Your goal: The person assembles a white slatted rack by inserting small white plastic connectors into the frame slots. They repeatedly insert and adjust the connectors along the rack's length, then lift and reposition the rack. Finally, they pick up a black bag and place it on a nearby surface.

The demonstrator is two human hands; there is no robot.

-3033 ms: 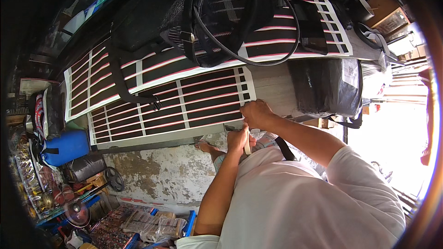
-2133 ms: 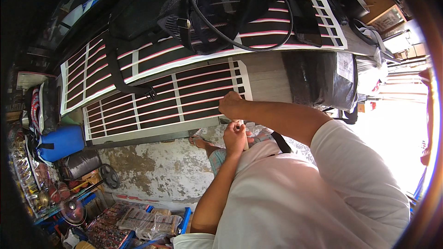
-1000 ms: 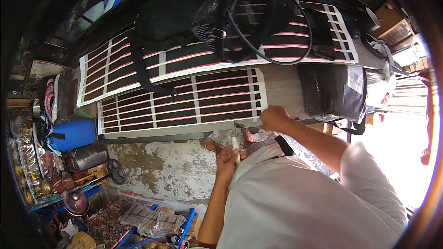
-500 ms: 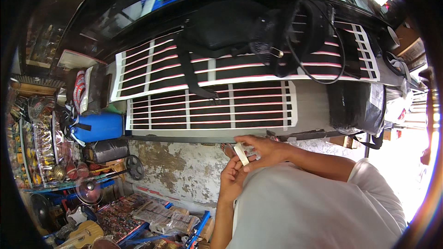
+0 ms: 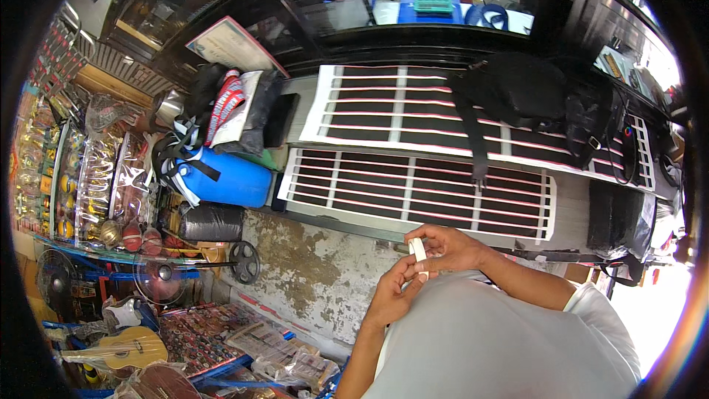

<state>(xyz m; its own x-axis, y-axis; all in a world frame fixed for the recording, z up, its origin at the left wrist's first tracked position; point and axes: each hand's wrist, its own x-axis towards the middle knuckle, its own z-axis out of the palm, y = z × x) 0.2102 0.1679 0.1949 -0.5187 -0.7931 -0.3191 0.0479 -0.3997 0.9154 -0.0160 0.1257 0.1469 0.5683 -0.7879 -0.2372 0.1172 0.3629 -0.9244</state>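
Low in the middle of the head view, both hands meet in front of my light grey shirt. Between them is a narrow, curved white band (image 5: 418,249) that looks like a roll of tape seen edge-on. My right hand (image 5: 456,249) comes in from the right, its fingers closed around the band's upper part and side. From below, my left hand (image 5: 391,297) reaches up with bent fingers and thumb pressed at the band's lower end. A small bit of white shows beside the left fingertips. The fingers partly cover the band.
Beyond my hands, a grey ledge holds black strips with white and red lines (image 5: 413,185). A black bag (image 5: 521,89) lies on the upper ones. Leftward are a blue container (image 5: 229,177), a fan (image 5: 162,273), a wrapped guitar (image 5: 129,349) and crowded goods.
The view has swung left, so the ledge and bag appear farther right and more goods show at left. Both hands stay on the white band, which now stands more upright.
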